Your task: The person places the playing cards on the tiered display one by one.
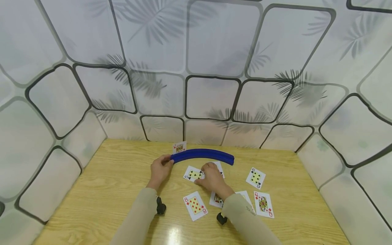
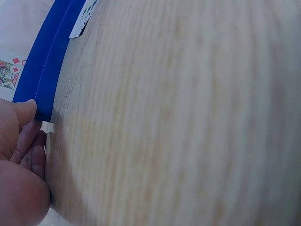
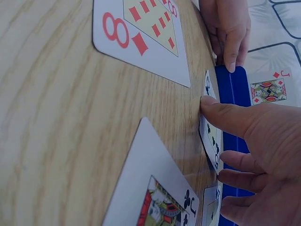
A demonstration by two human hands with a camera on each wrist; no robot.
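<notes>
My left hand (image 1: pixel 160 171) pinches the left end of a curved blue card holder (image 1: pixel 203 153), thumb on top and fingers below, as the left wrist view shows. In the holder's left part a jack of diamonds (image 1: pixel 179 147) stands upright. Just in front of the holder, my right hand (image 1: pixel 213 179) grips a five of clubs (image 1: pixel 191 173), its thumb (image 3: pixel 211 101) at the near edge and its fingers by the far side. The hand partly hides that card and another card (image 1: pixel 219 166) behind it.
Nearer on the wooden table (image 1: pixel 122 190) lie an eight of diamonds (image 1: pixel 195 206) and a partly covered jack of clubs (image 3: pixel 162 193). Beside the right sleeve are a half-hidden card (image 1: pixel 246 196), a queen of diamonds (image 1: pixel 263 205) and a six of spades (image 1: pixel 255 178). A patterned wall (image 1: pixel 208 102) stands behind.
</notes>
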